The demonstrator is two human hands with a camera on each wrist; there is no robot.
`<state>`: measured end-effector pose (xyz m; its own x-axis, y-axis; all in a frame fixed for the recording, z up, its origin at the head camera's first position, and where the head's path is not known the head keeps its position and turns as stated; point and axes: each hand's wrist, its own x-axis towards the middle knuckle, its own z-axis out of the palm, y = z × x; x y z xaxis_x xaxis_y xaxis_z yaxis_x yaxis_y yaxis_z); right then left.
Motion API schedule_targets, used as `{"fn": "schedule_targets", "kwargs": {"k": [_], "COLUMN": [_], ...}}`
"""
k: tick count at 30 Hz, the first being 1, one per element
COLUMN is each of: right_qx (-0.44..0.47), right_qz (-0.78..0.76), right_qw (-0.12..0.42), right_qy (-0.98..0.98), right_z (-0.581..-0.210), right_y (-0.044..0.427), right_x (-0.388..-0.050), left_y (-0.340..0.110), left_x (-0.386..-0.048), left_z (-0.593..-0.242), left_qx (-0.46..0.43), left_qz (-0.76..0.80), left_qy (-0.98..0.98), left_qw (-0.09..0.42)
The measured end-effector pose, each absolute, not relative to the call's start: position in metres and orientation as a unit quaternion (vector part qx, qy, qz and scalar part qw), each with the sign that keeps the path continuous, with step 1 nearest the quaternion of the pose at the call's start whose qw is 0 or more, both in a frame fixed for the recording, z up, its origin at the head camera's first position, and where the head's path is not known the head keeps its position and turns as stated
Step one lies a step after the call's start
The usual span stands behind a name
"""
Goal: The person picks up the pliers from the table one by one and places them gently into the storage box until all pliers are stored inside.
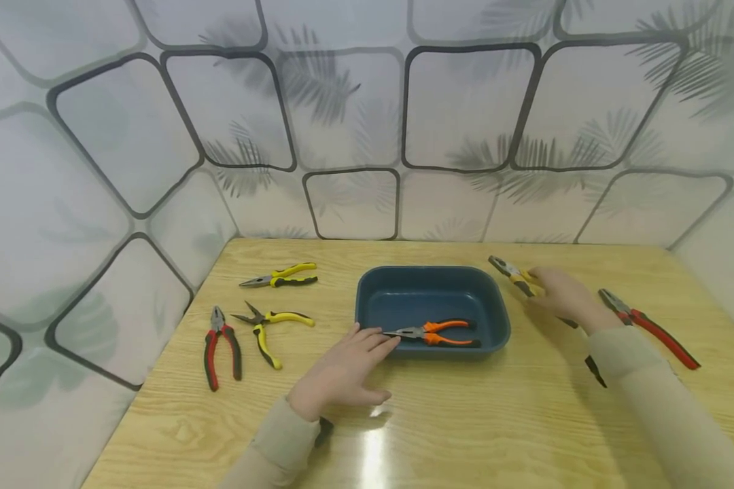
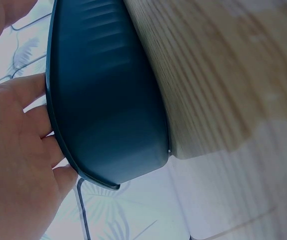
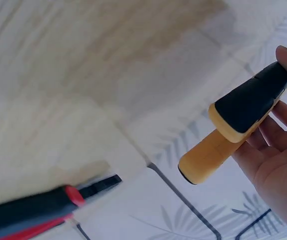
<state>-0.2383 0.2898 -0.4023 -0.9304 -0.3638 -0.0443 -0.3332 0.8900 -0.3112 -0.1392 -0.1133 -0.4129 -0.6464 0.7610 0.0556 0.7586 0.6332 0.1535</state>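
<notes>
My right hand (image 1: 563,297) holds a pair of yellow-and-black combination pliers (image 1: 515,274) above the table, right of a dark blue tray (image 1: 364,299). The pliers' jaws point up and left. In the right wrist view, the pliers' two thick handles (image 3: 251,102) stick out from between thumb and fingers. My left hand (image 1: 346,369) rests with extended fingers on the tray's front left rim; the left wrist view has its fingertips against the tray wall (image 2: 103,95). Orange-and-black long-nose pliers (image 1: 431,333) lie in the tray, their tips by my left fingers.
On the left lie two yellow-and-black long-nose pliers (image 1: 281,277), one spread wide (image 1: 268,319), and red-and-black pliers (image 1: 218,333). Red-handled pliers (image 1: 654,327) lie at the right, partly behind my right forearm. A patterned wall covering (image 1: 355,204) borders the wooden table (image 1: 452,421).
</notes>
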Motion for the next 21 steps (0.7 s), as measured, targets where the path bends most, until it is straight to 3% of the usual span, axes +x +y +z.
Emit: {"fn": "schedule_targets", "kwargs": {"k": [21], "right_qx": [-0.264], "right_qz": [-0.114], "right_qw": [-0.003], "right_qy": [0.958], "right_z": [-0.359], "right_y": [0.249], "right_x": [-0.221], "left_y": [-0.113], "left_x": [-0.139], "left_z": [-0.414], "left_qx": [0.421], "left_qz": [0.090], "left_qy": [0.902], "left_qw": [0.003]}}
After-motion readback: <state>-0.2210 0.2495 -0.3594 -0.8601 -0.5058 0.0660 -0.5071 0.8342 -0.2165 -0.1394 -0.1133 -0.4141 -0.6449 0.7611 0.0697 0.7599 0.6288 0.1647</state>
